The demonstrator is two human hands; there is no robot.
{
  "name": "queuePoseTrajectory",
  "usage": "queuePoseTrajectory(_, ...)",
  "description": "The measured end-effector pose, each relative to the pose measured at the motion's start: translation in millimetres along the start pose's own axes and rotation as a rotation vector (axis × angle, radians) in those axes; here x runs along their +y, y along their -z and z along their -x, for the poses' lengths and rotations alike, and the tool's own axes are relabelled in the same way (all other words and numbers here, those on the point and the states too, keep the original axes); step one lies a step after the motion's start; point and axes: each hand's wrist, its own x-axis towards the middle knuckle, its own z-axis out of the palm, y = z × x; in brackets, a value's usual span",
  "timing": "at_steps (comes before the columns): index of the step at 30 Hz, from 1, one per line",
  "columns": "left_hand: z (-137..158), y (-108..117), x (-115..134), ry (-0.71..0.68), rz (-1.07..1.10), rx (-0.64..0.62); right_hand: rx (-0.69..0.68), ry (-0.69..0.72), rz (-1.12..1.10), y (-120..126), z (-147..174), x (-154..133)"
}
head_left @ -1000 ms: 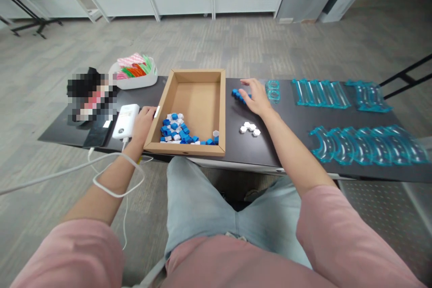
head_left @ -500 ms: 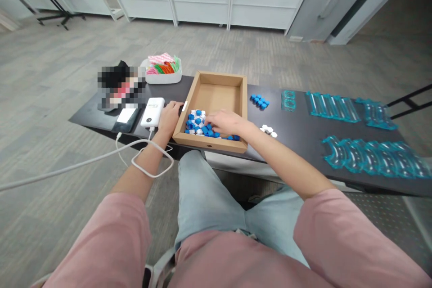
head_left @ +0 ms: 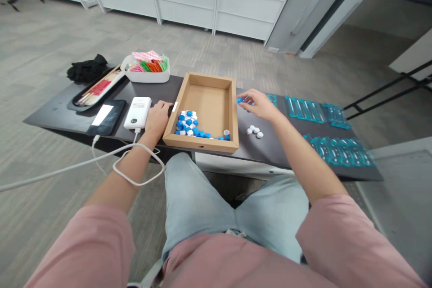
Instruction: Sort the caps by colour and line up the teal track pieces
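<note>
My right hand (head_left: 258,104) is just right of the cardboard box, fingers bent down onto blue hexagonal blocks (head_left: 240,100) that it partly covers. Its fingertips seem closed on one blue block. My left hand (head_left: 157,119) lies against the outside of the box's left wall, fingers curled around a small black thing (head_left: 170,110) that I cannot make out. Inside the open cardboard box (head_left: 202,143), a heap of blue and white blocks (head_left: 188,122) fills the near left corner. A few white hexagonal blocks (head_left: 254,131) lie on the table, nearer me than my right hand.
Left of my left hand are a white power bank (head_left: 137,112) with a cable (head_left: 111,155), a dark tablet (head_left: 107,117) and a black tray (head_left: 97,87). A white basket (head_left: 148,76) stands behind. Clear teal plastic pieces (head_left: 337,150) lie along the table's right side.
My right hand has come out of the box and moved right, to the blue blocks on the table. My left hand stays at the box's left wall. The view has turned to the right.
</note>
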Motion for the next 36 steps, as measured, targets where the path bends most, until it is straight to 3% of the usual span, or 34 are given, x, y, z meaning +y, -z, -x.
queuePoseTrajectory(3,-1,-2,-2,-0.002,0.005,0.009,0.039,-0.165,0.166,28,3,47)
queuePoseTrajectory(7,-1,-2,-3,0.011,0.018,-0.001,-0.068,-0.264,0.35,31,-5,77)
queuePoseTrajectory(12,-1,-1,-3,0.013,0.02,-0.008,-0.153,-0.287,0.454,20,-25,77)
queuePoseTrajectory(17,0,-1,-3,0.01,0.016,-0.017,-0.276,-0.277,0.389,27,-32,71)
queuePoseTrajectory(21,1,1,0,0.014,0.025,-0.012,-0.183,-0.246,0.397,38,-31,65)
queuePoseTrajectory(26,2,4,4,0.027,0.035,0.001,-0.091,-0.04,0.246,21,-42,14)
queuePoseTrajectory(32,2,4,5,0.023,0.038,0.005,-0.354,0.264,0.14,-56,-53,-100)
queuePoseTrajectory(36,2,4,5,0.02,0.031,0.009,-0.451,0.34,0.206,-101,-54,-140)
